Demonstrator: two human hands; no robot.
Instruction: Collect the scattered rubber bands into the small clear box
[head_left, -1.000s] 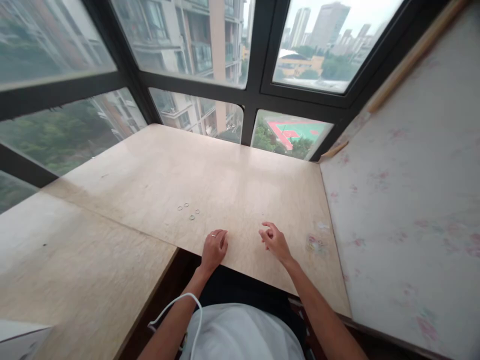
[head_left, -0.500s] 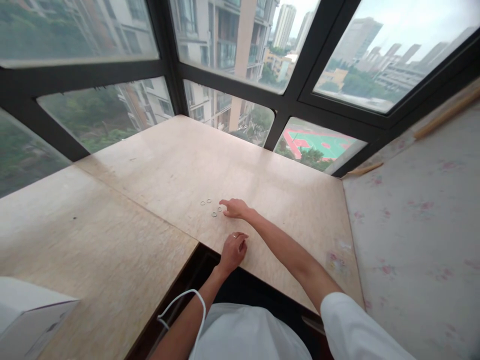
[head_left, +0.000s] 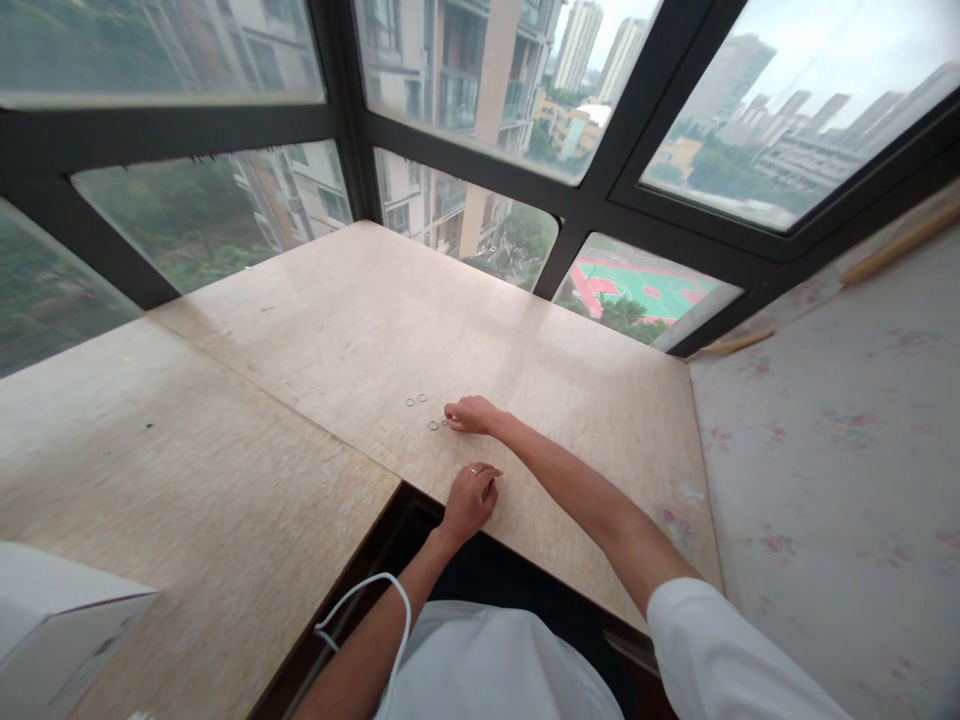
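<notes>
Several small thin metal rings lie on the pale tabletop. A pair sits farther back, one ring on the left and another ring beside it. Closer to me is a third ring. My right hand reaches in from the right, its thumb and fingers pinched at the edge of a metal ring that is partly covered. Near the table's front edge rests my left hand, fingers curled toward the thumb, a band on one finger. Whatever may be inside its curl is hidden.
A white box stands at the lower left. A white cable loops over my left forearm. Clear plastic with a pink print lies at the right by the wallpapered wall. Dark window frames border the table's far sides.
My right hand's fingers have closed from a spread, pointing pose into a pinch at the nearest ring. My left hand stays in place. The whole view has shifted slightly.
</notes>
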